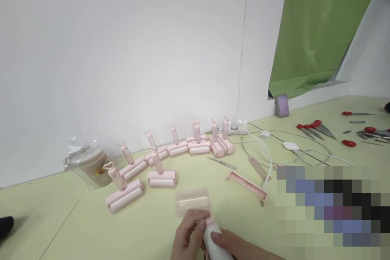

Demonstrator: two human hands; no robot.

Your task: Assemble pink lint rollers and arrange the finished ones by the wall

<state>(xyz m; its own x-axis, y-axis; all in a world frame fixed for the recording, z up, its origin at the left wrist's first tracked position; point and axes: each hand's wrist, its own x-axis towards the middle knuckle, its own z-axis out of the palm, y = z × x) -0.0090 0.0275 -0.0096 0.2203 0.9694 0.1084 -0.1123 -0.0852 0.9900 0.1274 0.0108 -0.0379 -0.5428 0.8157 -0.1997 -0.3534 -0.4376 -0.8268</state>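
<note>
In the head view my right hand (230, 241) is wrapped round a white lint roller roll (214, 243), which is tilted with its far end up. At that end a pink cap (209, 220) shows, and the fingers of my left hand (190, 231) pinch it. Just beyond my hands lies a clear plastic cover (193, 202). A pink lint roller frame (247, 187) rests on its own to the right, with a loose translucent pink handle (258, 168) behind it.
Several assembled pink lint rollers (162, 179) stand in a curve toward the wall. A bagged drink cup (94, 164) is at the left. A tweezer-like metal tool (222, 163), white cables (265, 150), a power strip (237, 131) and several red-handled tools (317, 128) lie to the right.
</note>
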